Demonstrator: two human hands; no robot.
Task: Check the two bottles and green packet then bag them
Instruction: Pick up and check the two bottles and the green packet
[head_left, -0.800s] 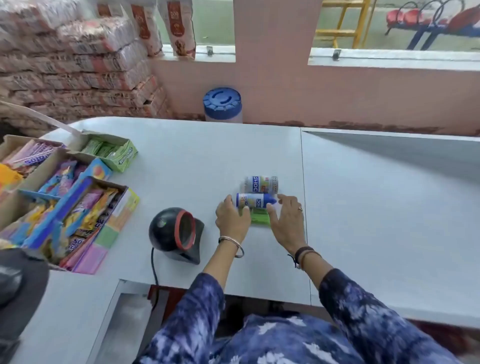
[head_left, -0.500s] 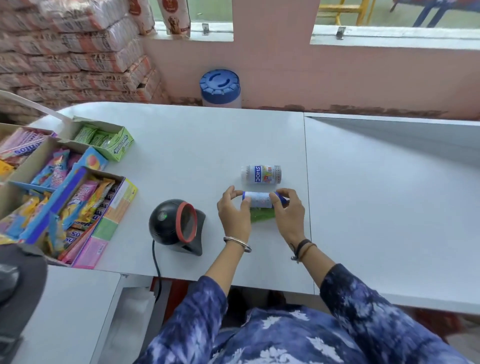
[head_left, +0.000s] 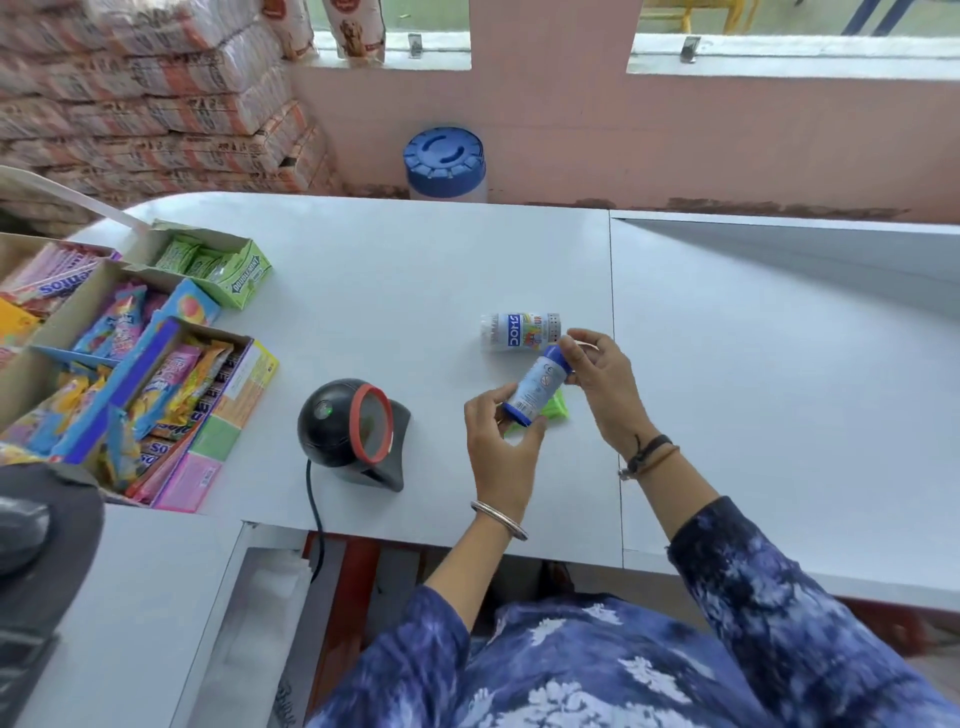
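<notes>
Checking now: the person holds one blue-capped bottle up off the white counter, tilted, its printed side turned toward them.
Left hand: thumb and fingers curled round the bottle's lower end, a light pinch rather than a full fist.
Right hand: fingertips closed on the capped upper end, palm clear of the body.
Second bottle: lying on its side on the counter, just beyond the held one, untouched by either hand.
Green packet: flat on the counter right under the raised bottle, mostly hidden by it and by the left hand.
Scanner: black, red-ringed, to the left of the hands, its window facing right.
Bag: none that I can see on the counter.
Step, as I judge it: first item under inspection; nothing bagged yet.
Risk one: the held bottle is gripped only at its ends, so a turn of the wrists could let it slip onto the packet.
Risk two: the lying bottle is round and could roll if knocked by the right hand.
Risk three: the half-hidden packet could be overlooked.
</notes>
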